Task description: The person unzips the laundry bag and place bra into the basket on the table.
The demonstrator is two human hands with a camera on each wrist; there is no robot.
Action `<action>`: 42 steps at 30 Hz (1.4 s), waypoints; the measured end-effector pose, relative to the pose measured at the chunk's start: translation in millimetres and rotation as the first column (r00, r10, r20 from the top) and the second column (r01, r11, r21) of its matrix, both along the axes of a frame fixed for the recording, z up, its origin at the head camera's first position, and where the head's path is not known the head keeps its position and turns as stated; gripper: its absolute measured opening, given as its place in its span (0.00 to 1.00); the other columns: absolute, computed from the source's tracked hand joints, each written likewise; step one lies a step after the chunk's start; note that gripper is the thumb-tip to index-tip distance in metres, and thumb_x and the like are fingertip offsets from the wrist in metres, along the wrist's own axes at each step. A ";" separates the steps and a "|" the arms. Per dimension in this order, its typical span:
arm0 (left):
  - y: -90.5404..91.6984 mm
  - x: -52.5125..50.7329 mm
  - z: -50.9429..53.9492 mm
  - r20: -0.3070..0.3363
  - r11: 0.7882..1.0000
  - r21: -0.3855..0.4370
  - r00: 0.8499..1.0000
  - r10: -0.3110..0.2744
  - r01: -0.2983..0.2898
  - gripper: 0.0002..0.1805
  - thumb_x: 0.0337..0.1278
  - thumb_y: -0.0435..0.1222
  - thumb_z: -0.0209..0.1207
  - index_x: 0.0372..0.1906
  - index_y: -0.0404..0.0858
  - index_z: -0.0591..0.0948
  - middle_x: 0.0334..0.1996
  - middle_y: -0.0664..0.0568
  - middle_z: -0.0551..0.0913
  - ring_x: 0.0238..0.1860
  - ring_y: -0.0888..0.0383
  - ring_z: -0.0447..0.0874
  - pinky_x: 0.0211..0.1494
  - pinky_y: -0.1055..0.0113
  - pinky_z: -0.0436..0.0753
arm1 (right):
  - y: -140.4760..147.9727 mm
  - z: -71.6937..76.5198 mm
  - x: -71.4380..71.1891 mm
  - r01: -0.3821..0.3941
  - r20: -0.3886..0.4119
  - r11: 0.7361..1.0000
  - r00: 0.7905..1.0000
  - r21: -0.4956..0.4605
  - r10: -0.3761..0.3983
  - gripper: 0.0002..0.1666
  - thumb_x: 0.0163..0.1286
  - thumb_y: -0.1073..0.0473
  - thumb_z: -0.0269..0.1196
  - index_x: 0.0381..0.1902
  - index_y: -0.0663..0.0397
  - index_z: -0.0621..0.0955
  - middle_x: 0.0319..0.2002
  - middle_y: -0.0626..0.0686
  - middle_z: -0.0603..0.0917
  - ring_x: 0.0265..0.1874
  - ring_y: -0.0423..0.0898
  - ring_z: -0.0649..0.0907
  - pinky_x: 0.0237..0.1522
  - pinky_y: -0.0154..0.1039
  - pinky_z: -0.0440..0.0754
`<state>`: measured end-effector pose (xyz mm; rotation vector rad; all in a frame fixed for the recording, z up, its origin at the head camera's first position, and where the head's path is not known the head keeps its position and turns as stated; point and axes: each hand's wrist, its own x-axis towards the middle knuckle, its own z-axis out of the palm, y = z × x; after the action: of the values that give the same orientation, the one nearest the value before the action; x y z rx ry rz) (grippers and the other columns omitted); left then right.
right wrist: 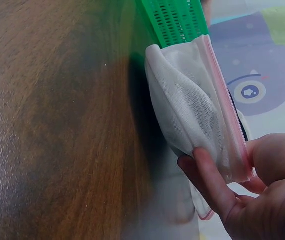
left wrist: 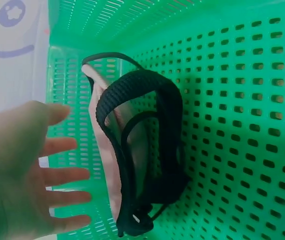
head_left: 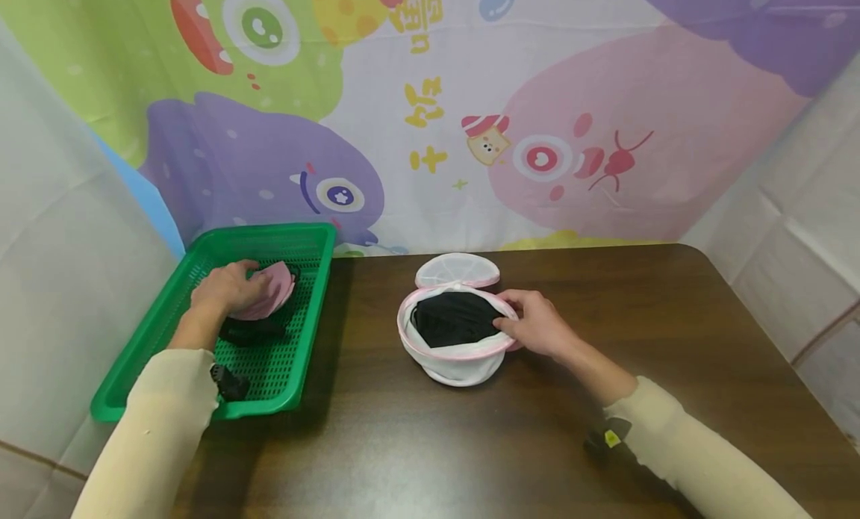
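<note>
In the green basket point(head_left: 319, 310), my left hand point(head_left: 225, 287) is beside a pink fabric piece point(head_left: 274, 291) with black straps point(left wrist: 132, 82). The left wrist view shows that hand's fingers spread and straight, a little apart from the pink fabric. My right hand point(head_left: 540, 326) pinches the pink-trimmed rim of a white mesh laundry bag point(head_left: 460, 370), thumb at the zipper edge and fingers on the outer mesh point(right wrist: 187, 100). Folded black cloth point(head_left: 457, 319) lies inside the bag. The round mesh lid point(head_left: 457, 269) is flipped back behind it.
The bag stands on a dark wooden table point(head_left: 403, 444), right of the basket. A cartoon-printed curtain point(head_left: 430, 205) hangs along the table's back edge. White panels point(head_left: 806, 175) flank both sides. Black strap material point(head_left: 251, 331) lies in the basket below the pink fabric.
</note>
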<state>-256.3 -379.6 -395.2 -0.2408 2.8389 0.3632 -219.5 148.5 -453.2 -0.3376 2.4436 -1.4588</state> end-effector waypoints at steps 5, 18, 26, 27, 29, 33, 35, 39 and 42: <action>1.8 0.0 3.7 -0.078 1.000 0.002 0.997 -0.013 0.013 0.46 0.88 0.64 0.34 0.90 0.36 0.59 0.84 0.21 0.63 0.79 0.17 0.66 0.72 0.21 0.77 | -0.3 -0.3 -0.7 0.002 0.017 1.000 1.000 0.003 -0.002 0.24 0.78 0.68 0.69 0.69 0.67 0.82 0.56 0.70 0.89 0.34 0.43 0.91 0.36 0.47 0.96; 24.0 2.9 21.1 -0.155 0.997 -0.034 0.985 -0.075 0.070 0.42 0.91 0.61 0.33 0.90 0.37 0.60 0.84 0.22 0.63 0.78 0.19 0.69 0.74 0.21 0.75 | -0.2 0.3 0.3 0.003 0.004 1.000 1.000 0.025 -0.003 0.25 0.78 0.68 0.69 0.70 0.67 0.82 0.55 0.69 0.89 0.32 0.42 0.90 0.34 0.40 0.95; 34.2 4.7 32.5 -0.203 0.993 -0.069 0.974 -0.105 0.093 0.41 0.91 0.61 0.36 0.89 0.37 0.63 0.84 0.22 0.65 0.76 0.18 0.71 0.69 0.22 0.78 | -0.9 -0.5 -1.1 0.009 0.004 1.000 1.000 0.027 -0.009 0.24 0.78 0.68 0.70 0.69 0.66 0.83 0.54 0.69 0.89 0.32 0.42 0.89 0.34 0.42 0.95; 35.2 4.4 33.6 -0.204 0.993 -0.073 0.973 -0.108 0.095 0.41 0.91 0.60 0.37 0.89 0.37 0.63 0.84 0.22 0.65 0.76 0.18 0.71 0.68 0.22 0.78 | -0.7 -0.7 -1.6 0.011 0.007 1.000 1.000 0.029 -0.011 0.24 0.78 0.68 0.69 0.69 0.66 0.83 0.54 0.69 0.89 0.32 0.42 0.89 0.34 0.42 0.95; 37.9 4.9 35.9 -0.202 0.992 -0.079 0.973 -0.112 0.098 0.41 0.91 0.60 0.37 0.89 0.38 0.63 0.84 0.23 0.64 0.77 0.19 0.70 0.69 0.22 0.78 | -0.7 -0.7 -1.9 0.011 0.008 0.999 1.000 0.034 -0.011 0.25 0.78 0.68 0.69 0.70 0.66 0.82 0.54 0.69 0.89 0.32 0.42 0.89 0.34 0.41 0.95; 47.1 8.9 41.2 -0.197 0.991 -0.081 0.973 -0.119 0.105 0.41 0.91 0.60 0.38 0.90 0.38 0.61 0.85 0.23 0.64 0.80 0.20 0.68 0.72 0.21 0.75 | -1.2 -0.3 -1.3 0.006 0.013 1.000 1.000 0.028 -0.007 0.25 0.78 0.67 0.69 0.70 0.66 0.82 0.54 0.69 0.89 0.32 0.42 0.89 0.35 0.41 0.95; 52.2 11.3 43.5 -0.199 0.991 -0.077 0.972 -0.124 0.110 0.41 0.91 0.59 0.38 0.90 0.38 0.60 0.85 0.23 0.64 0.81 0.20 0.67 0.74 0.20 0.74 | -1.6 -0.3 -1.0 0.006 0.013 1.000 1.000 0.020 -0.006 0.25 0.78 0.68 0.69 0.70 0.67 0.82 0.54 0.69 0.89 0.32 0.42 0.89 0.35 0.42 0.95; 62.1 14.9 47.8 -0.198 0.990 -0.071 0.971 -0.134 0.122 0.41 0.91 0.59 0.39 0.91 0.37 0.59 0.85 0.24 0.64 0.82 0.21 0.66 0.75 0.21 0.73 | -1.9 -0.6 -1.1 0.005 0.011 1.000 1.000 0.007 -0.005 0.25 0.78 0.68 0.69 0.69 0.67 0.83 0.54 0.69 0.90 0.32 0.42 0.90 0.35 0.43 0.96; 70.1 17.5 51.1 -0.190 0.988 -0.067 0.971 -0.148 0.138 0.41 0.91 0.59 0.39 0.91 0.37 0.58 0.86 0.24 0.63 0.83 0.22 0.65 0.76 0.21 0.74 | -1.8 -0.9 -1.1 0.006 0.012 1.000 1.000 0.002 -0.006 0.24 0.78 0.68 0.69 0.69 0.67 0.83 0.54 0.69 0.90 0.33 0.42 0.90 0.35 0.43 0.96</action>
<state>-238.8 -309.5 -344.0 -0.0100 3.0384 0.2952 -220.5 146.6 -454.1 -0.3204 2.4383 -1.4564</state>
